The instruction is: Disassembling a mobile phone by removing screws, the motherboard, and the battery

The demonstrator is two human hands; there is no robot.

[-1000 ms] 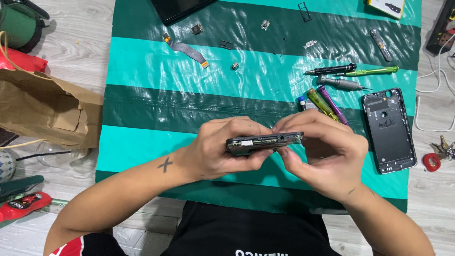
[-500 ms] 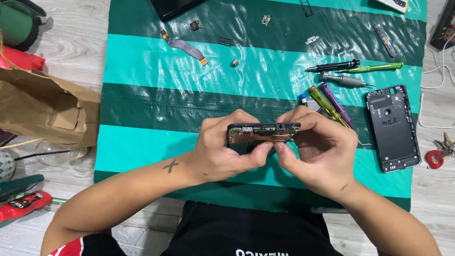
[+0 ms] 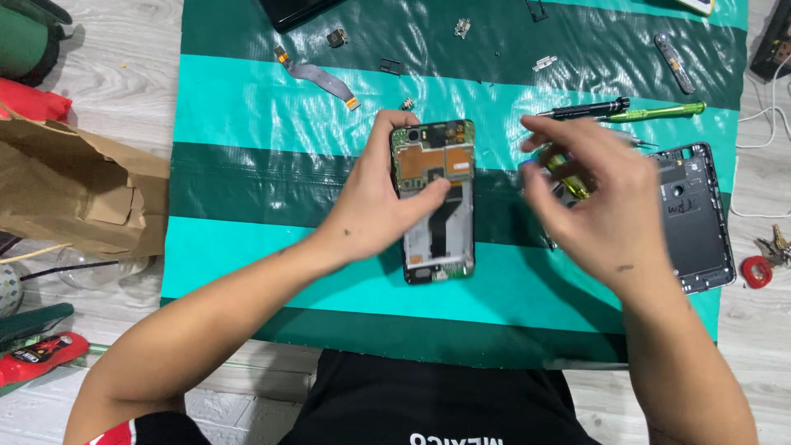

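Observation:
An opened phone body (image 3: pixel 437 206) with its circuit board exposed lies face up on the striped green mat (image 3: pixel 247 107). My left hand (image 3: pixel 379 206) grips it along its left edge, thumb on the board. My right hand (image 3: pixel 597 202) hovers blurred to the right of the phone, fingers spread and holding nothing, over several screwdrivers with yellow and purple handles (image 3: pixel 568 177). A dark phone back cover (image 3: pixel 692 218) lies just right of that hand.
A black screwdriver (image 3: pixel 585 109) and a green one (image 3: pixel 659 110) lie at the upper right. A flex cable (image 3: pixel 317 76) and small parts sit at the top. A brown paper bag (image 3: pixel 74 189) lies left of the mat. Keys (image 3: pixel 774 247) rest at the right.
The phone was held edge-on in both hands; now it lies flat and face up, further up the mat. My right hand has let go and moved right.

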